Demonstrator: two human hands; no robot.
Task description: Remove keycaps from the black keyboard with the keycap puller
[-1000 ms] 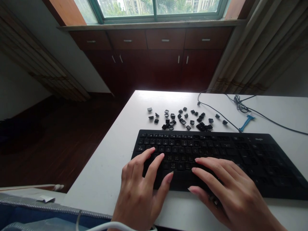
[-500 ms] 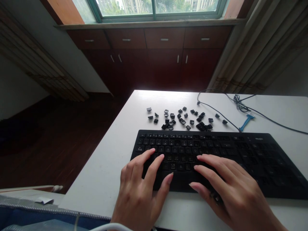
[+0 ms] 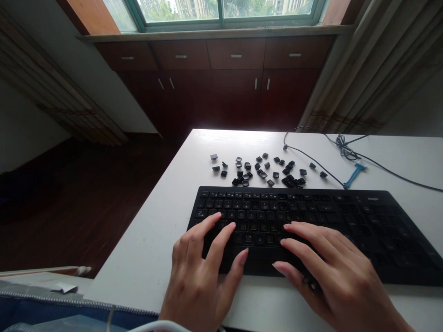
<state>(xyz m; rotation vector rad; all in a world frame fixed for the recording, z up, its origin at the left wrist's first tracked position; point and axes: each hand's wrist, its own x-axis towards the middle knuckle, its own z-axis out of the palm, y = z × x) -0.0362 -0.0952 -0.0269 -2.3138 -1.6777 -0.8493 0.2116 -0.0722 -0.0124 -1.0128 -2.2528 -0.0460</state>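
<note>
A black keyboard (image 3: pixel 263 263) lies on the white table, with several keys missing from its rows. My left hand (image 3: pixel 202 267) rests over its left side, the index and another fingertip on the keys and the thumb spread out near the front edge. Over the middle of the keyboard is my right hand (image 3: pixel 339 272), fingers stretched out and two fingertips at the keys, thumb apart. Small dark pieces (image 3: pixel 311 283) show between that thumb and the palm; whether they are held is unclear. Loose black keycaps (image 3: pixel 263 175) lie scattered behind the keyboard.
A blue tool (image 3: pixel 356 175), perhaps a brush, lies at the keyboard's back edge. Beside it runs a bundled black cable (image 3: pixel 342 146). The table's left edge (image 3: pixel 148 207) drops to a dark floor. Dark red cabinets (image 3: pixel 235 92) stand beyond, under a window.
</note>
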